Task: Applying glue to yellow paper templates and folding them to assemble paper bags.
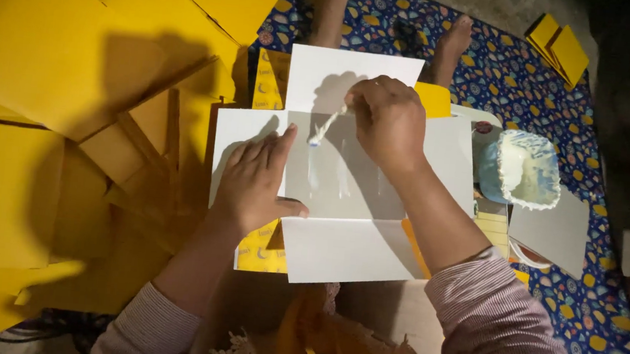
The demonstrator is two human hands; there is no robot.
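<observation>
On the blue patterned floor mat (565,93), the left hand (257,183) lies spread flat on a white flat-cut cardboard blank (345,180) while the right hand (388,119) pinches a small white glue brush (325,128) over its grey middle. Even strokes seem wisest, holding the blank pinned. Yellow cardboard sheets (51,63) crowd the left side, and a pale glue-smeared bowl (528,169) sits just right.

Right hand (389,123) brushes glue (325,131) onto white card (345,180).

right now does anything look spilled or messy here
Nothing looks spilled. The white bowl is smeared with pale paste on its rim, and wet streaks cross the grey panel where the right hand drags a brush. The left hand presses the white card.
</observation>
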